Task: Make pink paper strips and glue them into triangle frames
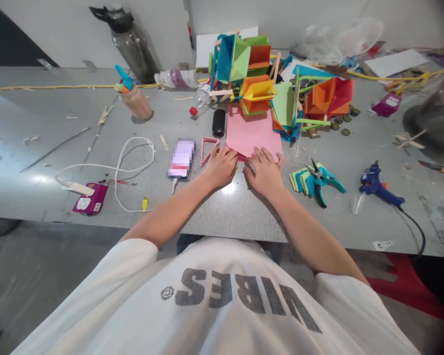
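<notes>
A pink sheet of paper (249, 130) lies on the grey table, its near edge folded up in a narrow strip. My left hand (222, 166) presses on the left end of that strip, fingers bent and close together. On the right part of the near edge rests my right hand (263, 170), its fingers spread over the paper. Just left of my left hand is a small pink triangular frame (208, 148). A black oval case (218, 123) sits beside the sheet's left edge, and colourful folded-paper pieces (257, 93) overlap its far edge.
A phone (182, 159) with a white cable lies at left, near a purple box (90, 198). Pliers (321, 182) rest on folded paper strips at right, then a blue glue gun (379, 185). Bottles (135, 49) and orange paper shapes (329, 97) stand farther back.
</notes>
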A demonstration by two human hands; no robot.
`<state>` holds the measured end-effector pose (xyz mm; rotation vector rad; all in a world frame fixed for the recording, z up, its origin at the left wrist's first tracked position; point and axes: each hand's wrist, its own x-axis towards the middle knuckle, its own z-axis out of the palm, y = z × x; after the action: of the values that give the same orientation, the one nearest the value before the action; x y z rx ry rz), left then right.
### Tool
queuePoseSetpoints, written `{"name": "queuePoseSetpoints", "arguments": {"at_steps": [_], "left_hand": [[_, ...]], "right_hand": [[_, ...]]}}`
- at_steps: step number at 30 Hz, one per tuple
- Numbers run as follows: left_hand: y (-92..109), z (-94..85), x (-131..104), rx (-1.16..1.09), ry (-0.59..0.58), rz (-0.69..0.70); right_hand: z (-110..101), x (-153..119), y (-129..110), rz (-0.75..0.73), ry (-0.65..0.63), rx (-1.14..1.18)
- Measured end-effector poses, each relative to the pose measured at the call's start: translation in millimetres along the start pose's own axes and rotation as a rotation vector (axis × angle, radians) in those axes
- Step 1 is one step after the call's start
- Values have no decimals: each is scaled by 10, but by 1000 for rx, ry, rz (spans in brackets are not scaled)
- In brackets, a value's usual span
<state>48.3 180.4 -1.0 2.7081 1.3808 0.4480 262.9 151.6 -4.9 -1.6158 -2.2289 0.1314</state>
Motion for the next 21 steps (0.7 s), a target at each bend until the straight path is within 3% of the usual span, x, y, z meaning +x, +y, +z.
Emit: {"name": "queuePoseSetpoints", "arguments": {"at_steps": [10,21], "left_hand": [[-123,75,35,-6,55,23],[9,65,128,5,97,43]], "right_hand": [[-34,125,-76,-54,20,-61],[24,162,-124,-52,14,-63]]}}
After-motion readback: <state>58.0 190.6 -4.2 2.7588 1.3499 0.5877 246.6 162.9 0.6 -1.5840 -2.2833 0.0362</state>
